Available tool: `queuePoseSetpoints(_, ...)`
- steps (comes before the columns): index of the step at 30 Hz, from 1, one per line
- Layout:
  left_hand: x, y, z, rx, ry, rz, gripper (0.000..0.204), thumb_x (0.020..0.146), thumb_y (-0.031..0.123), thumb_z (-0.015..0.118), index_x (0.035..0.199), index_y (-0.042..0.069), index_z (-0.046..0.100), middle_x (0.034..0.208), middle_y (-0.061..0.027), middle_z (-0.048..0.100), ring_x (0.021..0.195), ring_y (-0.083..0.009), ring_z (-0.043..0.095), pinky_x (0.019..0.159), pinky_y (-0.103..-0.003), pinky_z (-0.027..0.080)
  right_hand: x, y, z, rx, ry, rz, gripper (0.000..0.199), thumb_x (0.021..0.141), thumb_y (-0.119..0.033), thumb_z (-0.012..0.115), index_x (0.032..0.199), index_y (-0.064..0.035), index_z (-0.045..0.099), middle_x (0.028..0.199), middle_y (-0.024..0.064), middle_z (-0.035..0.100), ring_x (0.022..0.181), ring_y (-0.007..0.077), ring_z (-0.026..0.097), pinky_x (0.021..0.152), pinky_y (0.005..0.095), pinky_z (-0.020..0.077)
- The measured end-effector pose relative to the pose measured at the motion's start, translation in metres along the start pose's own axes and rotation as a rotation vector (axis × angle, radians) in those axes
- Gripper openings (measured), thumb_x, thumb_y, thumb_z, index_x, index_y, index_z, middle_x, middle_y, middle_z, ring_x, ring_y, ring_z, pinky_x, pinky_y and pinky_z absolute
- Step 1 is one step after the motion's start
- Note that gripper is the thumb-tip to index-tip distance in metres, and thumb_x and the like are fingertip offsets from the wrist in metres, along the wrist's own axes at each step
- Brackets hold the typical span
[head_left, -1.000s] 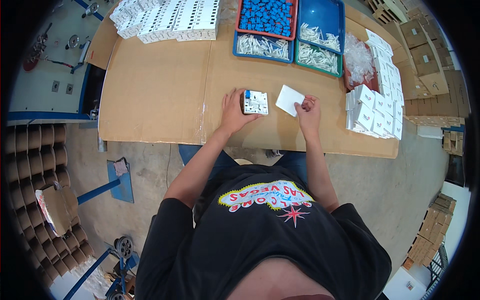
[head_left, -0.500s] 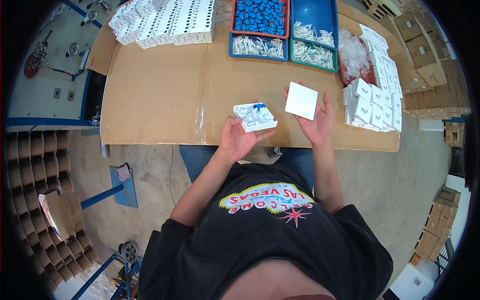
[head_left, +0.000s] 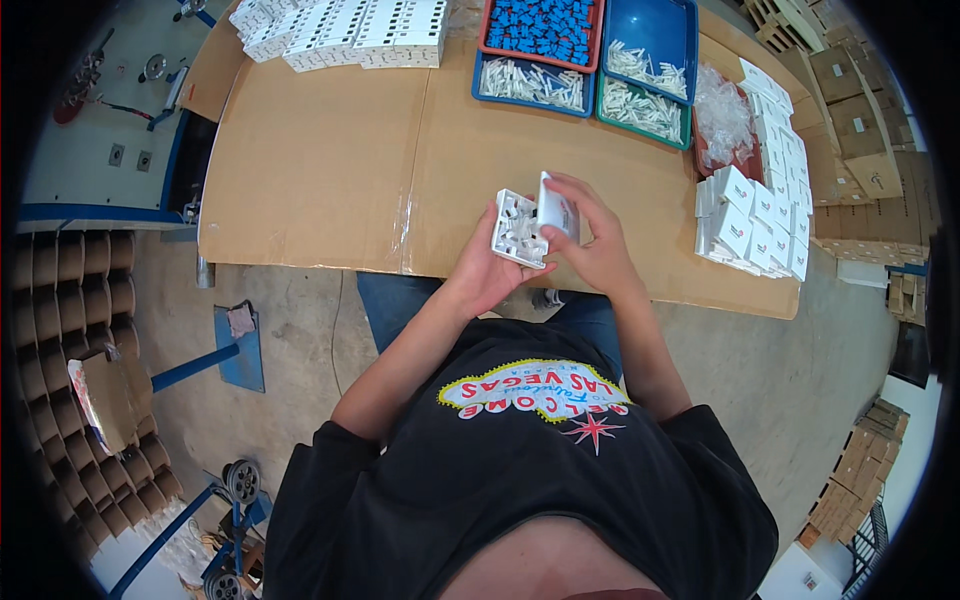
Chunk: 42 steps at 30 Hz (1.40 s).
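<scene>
Base: a white square plastic base (head_left: 516,229) sits in the centre of the frame, lifted above the near edge of the worktop, its open ribbed side facing up.
Cover: a white cover plate (head_left: 556,208) stands tilted on edge just right of the base, its lower edge meeting the base's right side.
Key relation: the two pieces touch along one edge, like a book half open; the cover lies to the right and slightly above the base, and its flat face leans toward the base.
Left hand: the left hand (head_left: 487,272) cups the base from below and the left, fingers wrapped around it, gripping it.
Right hand: the right hand (head_left: 596,243) pinches the cover, thumb on the near side and fingers over the top.
Nearer hand: each hand holds its own piece; the right one carries the piece that stands free.
Worktop: a cardboard-covered worktop (head_left: 330,160) fills the upper part of the frame.
Right of the hands: a stack of small white boxes (head_left: 752,228), near but apart from the right hand.
Upper right: blue and green trays of small white parts (head_left: 640,85), a red tray of blue parts (head_left: 540,25), and a clear plastic bag (head_left: 722,115).
Upper left: rows of white pieces (head_left: 345,32) at the far edge.
In the way: nothing lies between the two held pieces.
</scene>
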<state>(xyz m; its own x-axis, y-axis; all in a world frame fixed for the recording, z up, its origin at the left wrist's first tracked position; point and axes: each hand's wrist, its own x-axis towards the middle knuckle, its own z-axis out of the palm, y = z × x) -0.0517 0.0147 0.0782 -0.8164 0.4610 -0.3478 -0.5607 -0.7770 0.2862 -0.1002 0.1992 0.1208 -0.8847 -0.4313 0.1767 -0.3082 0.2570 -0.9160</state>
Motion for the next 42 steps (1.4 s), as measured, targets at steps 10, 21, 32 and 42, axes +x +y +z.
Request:
queuePoseSetpoints(10, 0.005, -0.009, 0.006, -0.008, 0.098, 0.005, 0.059, 0.108, 0.056, 0.027, 0.144, 0.014, 0.045, 0.134, -0.01, 0.06, 0.121, -0.025, 0.061, 0.099, -0.044, 0.053, -0.007, 0.013, 0.025, -0.18, -0.039, -0.167, 0.059, 0.076, -0.018, 0.085, 0.131, -0.0086, 0.066, 0.145, 0.0139, 0.055, 0.13, 0.0322, 0.056, 0.104, 0.0414, 0.0475)
queuePoseSetpoints(21, 0.006, -0.011, 0.001, -0.008, 0.107, 0.032, 0.059, 0.109, 0.054, 0.026, 0.145, 0.012, 0.043, 0.134, -0.0107, 0.059, 0.122, -0.0266, 0.061, 0.101, -0.045, 0.053, -0.008, 0.019, 0.03, -0.193, -0.067, -0.17, 0.061, 0.077, -0.022, 0.086, 0.133, -0.0111, 0.064, 0.143, 0.0133, 0.056, 0.128, 0.0332, 0.056, 0.105, 0.0425, 0.0472)
queuePoseSetpoints(32, 0.003, -0.012, 0.001, 0.071, 0.22, 0.07, 0.062, 0.107, 0.059, 0.029, 0.147, 0.015, 0.043, 0.139, -0.0087, 0.056, 0.128, -0.0256, 0.055, 0.108, -0.044, 0.045, -0.005, 0.027, 0.034, -0.222, -0.084, -0.266, 0.068, 0.079, -0.023, 0.084, 0.139, -0.0049, 0.058, 0.15, 0.016, 0.051, 0.135, 0.0368, 0.051, 0.11, 0.0448, 0.0429)
queuePoseSetpoints(42, 0.005, -0.007, -0.016, 0.382, 0.142, 0.118, 0.054, 0.108, 0.043, 0.043, 0.146, 0.005, 0.043, 0.131, -0.0129, 0.061, 0.119, -0.0233, 0.061, 0.105, -0.039, 0.048, 0.0, 0.022, 0.027, -0.253, -0.123, -0.254, 0.07, 0.077, -0.023, 0.084, 0.139, -0.0043, 0.058, 0.148, 0.015, 0.053, 0.133, 0.0359, 0.052, 0.109, 0.0436, 0.0431)
